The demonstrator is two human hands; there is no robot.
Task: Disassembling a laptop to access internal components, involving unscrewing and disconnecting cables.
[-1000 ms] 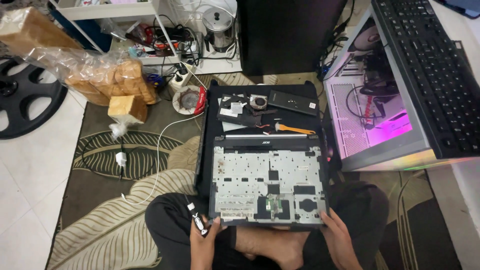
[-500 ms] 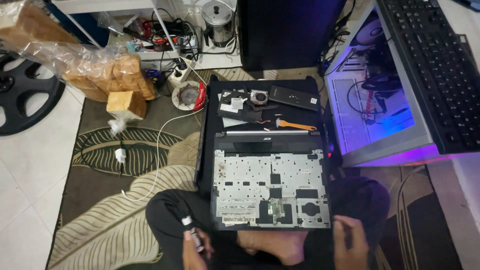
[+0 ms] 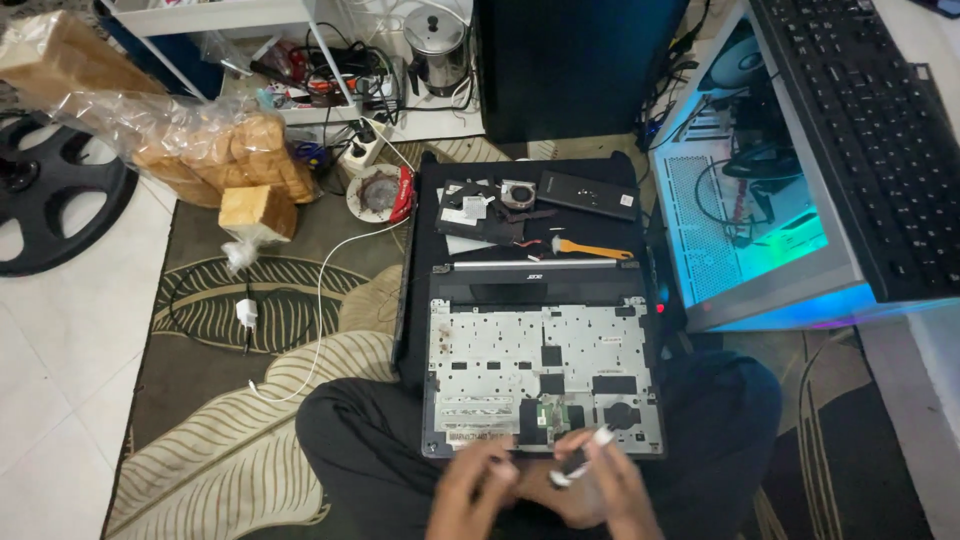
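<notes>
Below the head camera, at the bottom edge of the picture, both hands are seen close together over the lap, just in front of the near edge of the opened laptop base (image 3: 545,380). The right hand (image 3: 610,490) is closed around a small black-and-white tool (image 3: 580,460), which is pinched between its fingers; the hand is blurred, so the exact grip cannot be told. The tool's long axis is tilted, with the white tip pointing up and to the right, towards the laptop base. The left hand (image 3: 470,490) is held loosely curled just beside the right, its fingers turned towards the tool; whether it touches the tool cannot be told. The laptop base lies directly ahead of both hands, its long side running left to right, resting across the crossed legs and on a black mat (image 3: 425,200). The right hand is the nearer to its lower right corner. Farther off on the mat, an orange-handled tool (image 3: 592,250) and loose black parts (image 3: 480,215) are laid.

Against the earlier pictures, the tool was held in the left hand, off the left corner of the base, with the hands well apart; it is now in the right hand, and the hands have been brought together at the middle.
</notes>
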